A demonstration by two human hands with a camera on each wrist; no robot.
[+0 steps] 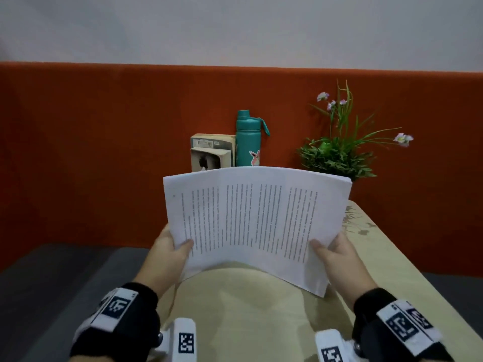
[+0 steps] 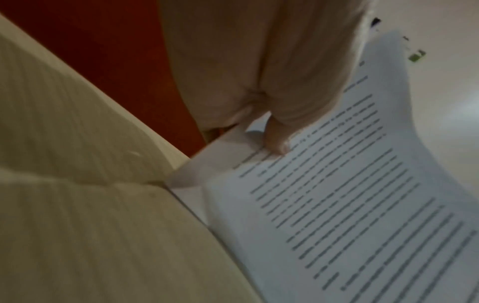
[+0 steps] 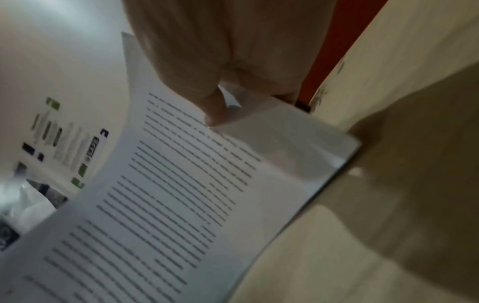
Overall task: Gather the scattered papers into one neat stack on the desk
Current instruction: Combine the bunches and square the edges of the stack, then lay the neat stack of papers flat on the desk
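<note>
Tabletop (image 1: pixel 235 309): we see a beige surface running back to an orange partition (image 1: pixel 104 152).
Papers (image 1: pixel 251 220): we see one bundle of printed sheets, bowed upward in the middle and held above the tabletop; whether its lower edge touches the surface, we cannot tell.
Left hand (image 1: pixel 167 254): grips the bundle's left edge, thumb on the printed face.
Right hand (image 1: pixel 337 254): grips the right edge the same way.
Plant (image 1: pixel 339 152): stands at the back right.
Bottle (image 1: pixel 248 139): teal, upright, just beside stacked books (image 1: pixel 211 152).
</note>
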